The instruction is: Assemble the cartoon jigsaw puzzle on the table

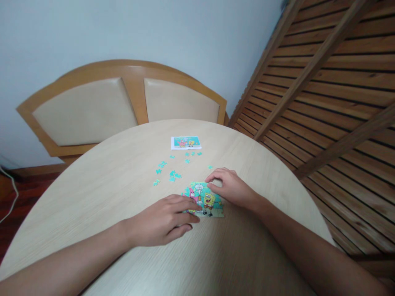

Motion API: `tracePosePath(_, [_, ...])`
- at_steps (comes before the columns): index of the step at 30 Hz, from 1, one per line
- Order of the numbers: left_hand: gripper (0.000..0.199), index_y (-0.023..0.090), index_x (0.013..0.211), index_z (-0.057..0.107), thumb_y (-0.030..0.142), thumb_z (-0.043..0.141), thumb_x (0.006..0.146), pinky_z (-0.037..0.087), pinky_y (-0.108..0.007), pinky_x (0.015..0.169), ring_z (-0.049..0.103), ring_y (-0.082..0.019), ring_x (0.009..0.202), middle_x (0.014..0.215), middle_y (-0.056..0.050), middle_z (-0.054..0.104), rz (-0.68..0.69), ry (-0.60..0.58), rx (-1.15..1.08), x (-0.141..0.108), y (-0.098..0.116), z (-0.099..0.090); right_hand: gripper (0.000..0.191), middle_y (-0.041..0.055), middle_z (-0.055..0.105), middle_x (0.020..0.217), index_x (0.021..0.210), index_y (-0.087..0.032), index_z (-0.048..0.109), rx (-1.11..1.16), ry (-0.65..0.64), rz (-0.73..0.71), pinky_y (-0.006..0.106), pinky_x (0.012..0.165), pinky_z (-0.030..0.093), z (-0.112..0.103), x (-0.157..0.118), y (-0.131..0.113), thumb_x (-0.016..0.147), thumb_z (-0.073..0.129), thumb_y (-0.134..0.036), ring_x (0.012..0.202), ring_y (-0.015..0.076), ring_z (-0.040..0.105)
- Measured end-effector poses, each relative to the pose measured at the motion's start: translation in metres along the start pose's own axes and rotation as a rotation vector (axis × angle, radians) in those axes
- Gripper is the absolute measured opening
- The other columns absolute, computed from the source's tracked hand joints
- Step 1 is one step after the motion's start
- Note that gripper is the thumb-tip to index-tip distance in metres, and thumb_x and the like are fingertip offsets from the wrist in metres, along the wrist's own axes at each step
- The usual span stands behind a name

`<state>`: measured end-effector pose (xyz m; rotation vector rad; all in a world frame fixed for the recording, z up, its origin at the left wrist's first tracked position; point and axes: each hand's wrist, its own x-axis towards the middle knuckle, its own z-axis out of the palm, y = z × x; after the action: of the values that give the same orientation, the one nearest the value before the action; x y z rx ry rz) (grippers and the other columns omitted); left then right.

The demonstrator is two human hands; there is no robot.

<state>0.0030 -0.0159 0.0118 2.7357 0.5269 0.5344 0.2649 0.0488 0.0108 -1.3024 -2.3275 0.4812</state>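
A partly joined jigsaw puzzle point(217, 207) lies on the table, showing pink, pale-green and yellow cartoon characters on turquoise. My left hand point(168, 218) rests palm down over its lower left part, fingers stretched and slightly apart, covering that corner. At the upper edge is my right hand point(231, 185), its thumb and index fingertips drawn close together in a pinch. Whatever may be between those tips is too small to make out. Several loose turquoise puzzle pieces point(175, 175) lie beyond the puzzle, mostly to the left. One single piece point(210, 167) sits just beyond my right hand.
A picture card point(186, 142) with the same cartoon scene lies farther back on the round wooden table point(123, 176). Behind the table stands a bench with a padded backrest point(86, 111). Wooden slats point(333, 82) rise on the right. A white cable point(14, 191) hangs at far left.
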Motion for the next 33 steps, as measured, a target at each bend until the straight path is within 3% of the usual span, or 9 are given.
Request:
tracePosePath(6, [0.023, 0.021, 0.121, 0.064, 0.024, 0.052, 0.102, 0.047, -0.044, 0.109, 0.061, -0.024, 0.123, 0.130, -0.010, 0.066, -0.005, -0.009, 0.007, 0.000, 0.000, 0.000, 0.009, 0.0028, 0.075, 0.101, 0.092, -0.025, 0.076, -0.034, 0.012, -0.031, 0.041, 0.095, 0.045, -0.007, 0.000, 0.001, 0.089, 0.068, -0.024, 0.102, 0.0229, 0.066])
tracePosePath(12, [0.023, 0.021, 0.120, 0.064, 0.022, 0.052, 0.101, 0.048, -0.043, 0.110, 0.061, -0.024, 0.124, 0.130, -0.010, 0.066, 0.013, 0.008, -0.010, 0.002, 0.001, -0.001, 0.017, 0.0075, 0.076, 0.094, 0.091, -0.020, 0.075, -0.039, 0.280, 0.149, 0.037, 0.080, 0.052, -0.040, 0.000, 0.034, 0.090, 0.061, -0.029, 0.087, 0.0236, 0.069])
tracePosePath(14, [0.023, 0.021, 0.120, 0.064, 0.022, 0.052, 0.101, 0.048, -0.044, 0.110, 0.061, -0.024, 0.123, 0.129, -0.010, 0.067, 0.015, 0.015, -0.009, 0.002, 0.001, 0.000, 0.019, 0.0080, 0.076, 0.090, 0.090, -0.020, 0.076, -0.069, 0.317, 0.217, 0.037, 0.076, 0.053, -0.047, 0.000, 0.048, 0.088, 0.062, -0.032, 0.081, 0.0242, 0.069])
tracePosePath(18, [0.023, 0.021, 0.121, 0.064, 0.022, 0.052, 0.101, 0.048, -0.045, 0.110, 0.061, -0.024, 0.123, 0.129, -0.011, 0.067, 0.023, 0.016, 0.008, 0.002, 0.000, 0.000, 0.021, 0.0071, 0.075, 0.080, 0.088, -0.019, 0.077, -0.095, 0.269, 0.290, 0.036, 0.070, 0.053, -0.049, 0.000, 0.064, 0.086, 0.062, -0.034, 0.073, 0.0239, 0.069])
tracePosePath(22, [0.023, 0.020, 0.121, 0.064, 0.022, 0.051, 0.102, 0.048, -0.044, 0.110, 0.061, -0.024, 0.125, 0.131, -0.011, 0.066, 0.022, 0.002, 0.011, 0.001, 0.000, 0.000, 0.019, 0.0077, 0.077, 0.088, 0.089, -0.019, 0.078, -0.097, 0.210, 0.289, 0.036, 0.072, 0.053, -0.041, 0.001, 0.063, 0.086, 0.063, -0.031, 0.079, 0.0241, 0.070])
tracePosePath(33, [0.025, 0.020, 0.123, 0.065, 0.025, 0.051, 0.102, 0.047, -0.045, 0.111, 0.060, -0.024, 0.125, 0.134, -0.010, 0.064, -0.036, -0.008, 0.052, 0.001, -0.001, 0.001, 0.015, 0.0053, 0.075, 0.105, 0.100, -0.025, 0.079, -0.207, 0.064, 0.115, 0.041, 0.091, 0.046, -0.026, 0.003, 0.043, 0.090, 0.069, -0.032, 0.103, 0.0260, 0.067])
